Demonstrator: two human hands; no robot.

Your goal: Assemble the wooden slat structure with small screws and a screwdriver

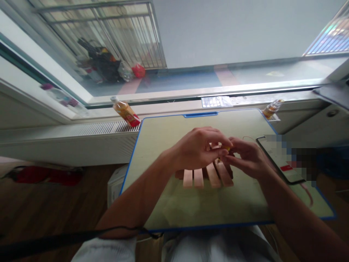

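Observation:
My left hand [199,147] reaches over a row of pale wooden slats [198,179], which lie side by side on a folding table [169,203]. Its thumb and fingers come together at a small yellow piece [228,149], too small to name. My right hand [248,157] meets it there from the right, thumb and index finger bent inward at the same spot. The fingers of both hands are closed. What the right fingertips grip is hard to make out. The upper part of the wooden slats is hidden behind my left hand.
A tablet or phone with a black frame [296,179] lies at the table's right side. Drink bottles stand near the window: one with a red label [127,112] at left, another [272,109] at right. A white gridded sheet [215,102] lies on the sill. A dark cable [114,229] crosses the near left.

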